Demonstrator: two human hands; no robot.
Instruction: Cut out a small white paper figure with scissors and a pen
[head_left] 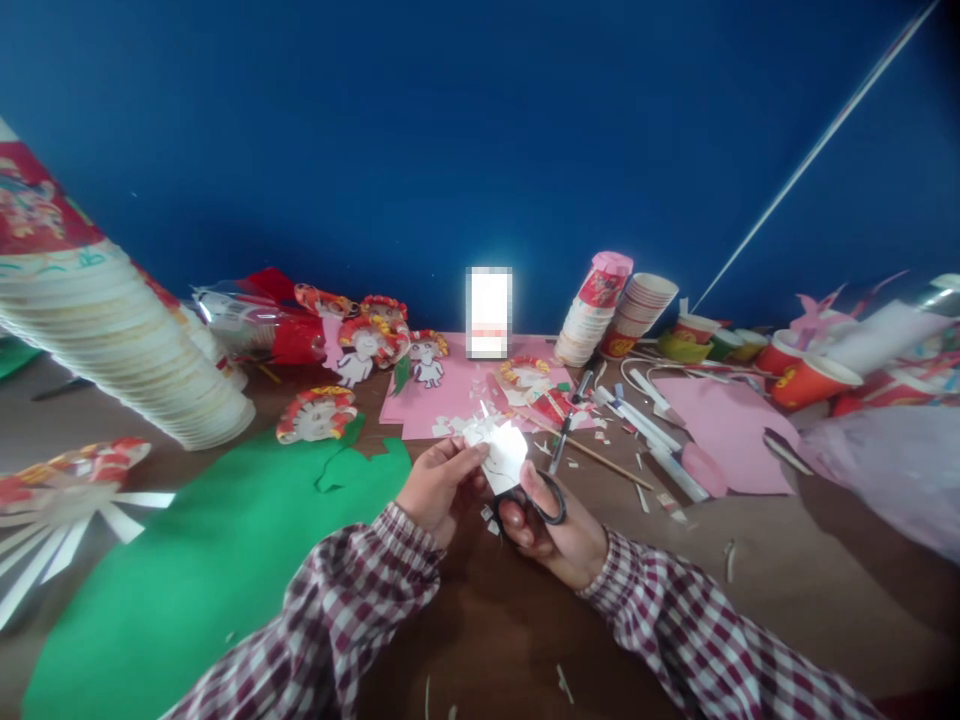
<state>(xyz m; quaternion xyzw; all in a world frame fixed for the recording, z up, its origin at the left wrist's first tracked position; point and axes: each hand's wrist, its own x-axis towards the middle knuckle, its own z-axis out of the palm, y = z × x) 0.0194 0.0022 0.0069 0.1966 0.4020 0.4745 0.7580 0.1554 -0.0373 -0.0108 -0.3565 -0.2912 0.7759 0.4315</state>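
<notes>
My left hand (439,487) pinches a small white paper cut-out (501,450) over the brown table. My right hand (553,528) has its fingers through the black handles of a pair of scissors (541,497), whose blades reach under the paper and are mostly hidden by it. Both hands are close together at the centre, with checked sleeves behind them. Tiny paper scraps lie just below the hands.
A green paper sheet (187,570) lies at the left, a pink sheet (442,400) behind the hands, another pink sheet (731,430) right. Stacked paper cups (127,340) lean at left; more cups (600,310) stand at the back. Paper dolls (367,345), pens (562,435) and sticks are scattered about.
</notes>
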